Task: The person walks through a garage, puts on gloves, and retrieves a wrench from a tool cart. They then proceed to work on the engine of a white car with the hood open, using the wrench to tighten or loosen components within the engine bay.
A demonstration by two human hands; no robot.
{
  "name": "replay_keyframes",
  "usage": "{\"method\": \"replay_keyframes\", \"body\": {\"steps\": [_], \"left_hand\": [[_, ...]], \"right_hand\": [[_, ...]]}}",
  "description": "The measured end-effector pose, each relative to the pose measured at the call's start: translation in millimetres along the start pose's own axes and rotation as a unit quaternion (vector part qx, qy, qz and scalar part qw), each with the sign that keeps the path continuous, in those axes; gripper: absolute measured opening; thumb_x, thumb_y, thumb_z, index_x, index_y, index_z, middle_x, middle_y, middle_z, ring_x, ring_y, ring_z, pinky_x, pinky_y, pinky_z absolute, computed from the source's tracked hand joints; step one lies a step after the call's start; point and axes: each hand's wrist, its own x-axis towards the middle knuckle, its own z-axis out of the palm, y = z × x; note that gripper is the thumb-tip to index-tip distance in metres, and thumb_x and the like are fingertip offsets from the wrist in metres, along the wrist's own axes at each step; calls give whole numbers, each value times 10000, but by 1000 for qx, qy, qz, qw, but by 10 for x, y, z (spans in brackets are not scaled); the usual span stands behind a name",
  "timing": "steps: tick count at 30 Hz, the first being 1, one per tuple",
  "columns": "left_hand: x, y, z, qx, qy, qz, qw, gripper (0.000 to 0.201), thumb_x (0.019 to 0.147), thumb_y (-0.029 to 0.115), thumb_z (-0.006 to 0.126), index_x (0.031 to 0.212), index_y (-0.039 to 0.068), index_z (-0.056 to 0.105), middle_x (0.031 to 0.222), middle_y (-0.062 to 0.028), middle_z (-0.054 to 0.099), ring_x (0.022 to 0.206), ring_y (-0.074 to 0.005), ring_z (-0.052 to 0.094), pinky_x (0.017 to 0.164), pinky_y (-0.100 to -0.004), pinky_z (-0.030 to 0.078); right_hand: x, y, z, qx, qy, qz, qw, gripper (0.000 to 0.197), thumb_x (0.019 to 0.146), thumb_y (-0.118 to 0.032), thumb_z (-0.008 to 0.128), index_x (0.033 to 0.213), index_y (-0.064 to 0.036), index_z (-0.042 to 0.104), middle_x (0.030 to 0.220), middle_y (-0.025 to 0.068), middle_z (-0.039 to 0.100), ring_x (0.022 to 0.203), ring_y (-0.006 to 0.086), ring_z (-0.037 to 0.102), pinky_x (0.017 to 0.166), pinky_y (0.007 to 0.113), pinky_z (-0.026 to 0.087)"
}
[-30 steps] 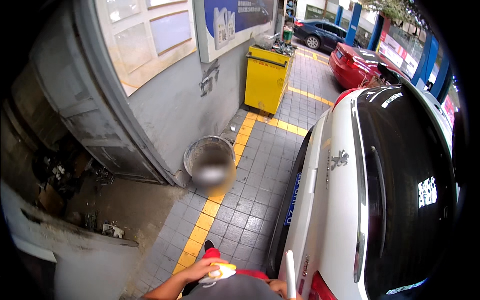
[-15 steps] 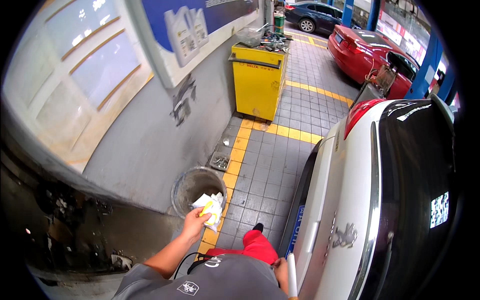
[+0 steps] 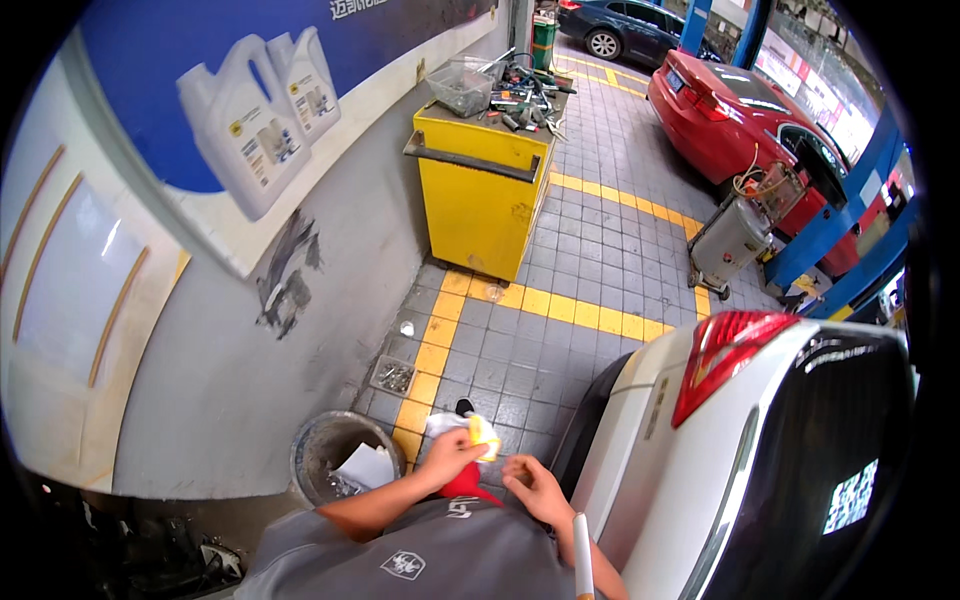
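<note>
The fingers of the left hand (image 3: 447,458) pinch a crumpled white-and-yellow wrapper (image 3: 485,438), partly hidden behind the knuckles; its exact kind is hard to make out. Just beside it, the fingers of the right hand (image 3: 537,490) curl loosely, released. A white stick (image 3: 582,552), cut off below, covers some forearm. The left forearm hides part of a grey bin (image 3: 302,458). A white car (image 3: 640,500) runs out of view.

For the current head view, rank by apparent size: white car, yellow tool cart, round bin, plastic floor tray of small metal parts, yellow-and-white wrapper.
1. White car
2. Yellow tool cart
3. Round bin
Unranked: plastic floor tray and yellow-and-white wrapper look similar; the left hand partly covers the wrapper.
</note>
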Motion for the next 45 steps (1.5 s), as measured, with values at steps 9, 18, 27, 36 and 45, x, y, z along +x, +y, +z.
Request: {"method": "replay_keyframes", "body": {"steps": [9, 18, 27, 36, 45], "left_hand": [[2057, 1471, 295, -239, -173, -135, 946, 237, 1003, 223, 651, 1149, 59, 560, 954, -8, 586, 846, -64, 546, 731, -237, 448], [4016, 1863, 612, -201, -190, -144, 950, 152, 1006, 207, 635, 1048, 67, 592, 940, 9, 603, 828, -64, 560, 738, -233, 453], [5723, 2743, 1362, -286, 17, -28, 958, 51, 964, 81, 566, 1011, 59, 567, 940, 1, 602, 889, -78, 587, 796, -234, 467], [7394, 3553, 1729, -348, 80, 57, 932, 221, 894, -89, 587, 1054, 59, 550, 989, -16, 650, 880, -76, 615, 753, -233, 488], [8766, 3693, 2163, -306, -23, 17, 952, 221, 895, -114, 510, 993, 40, 636, 1011, 6, 655, 978, -81, 607, 889, -256, 482]], "right_hand": [[1992, -880, -1007, 172, 90, 20, 981, 264, 938, -79, 718, 1108, -47, 518, 798, 10, 594, 677, 62, 554, 620, 222, 453], [3629, -921, -2148, 318, 70, 45, 944, 277, 933, -13, 661, 1195, -59, 583, 1028, 1, 647, 969, 82, 602, 859, 247, 490], [5289, -1615, -4359, 292, 119, -31, 949, 377, 884, -24, 651, 1252, -79, 588, 1159, 28, 640, 1070, 135, 596, 923, 294, 483], [6708, -1978, -6081, 479, 7, -88, 874, 342, 880, -51, 669, 1211, -97, 595, 1221, 64, 657, 1130, 222, 628, 1015, 384, 481], [7494, -2287, -7335, 549, 46, -71, 832, 510, 932, -304, 654, 1359, -42, 560, 1319, 125, 629, 1217, 289, 592, 1099, 457, 437]]}}
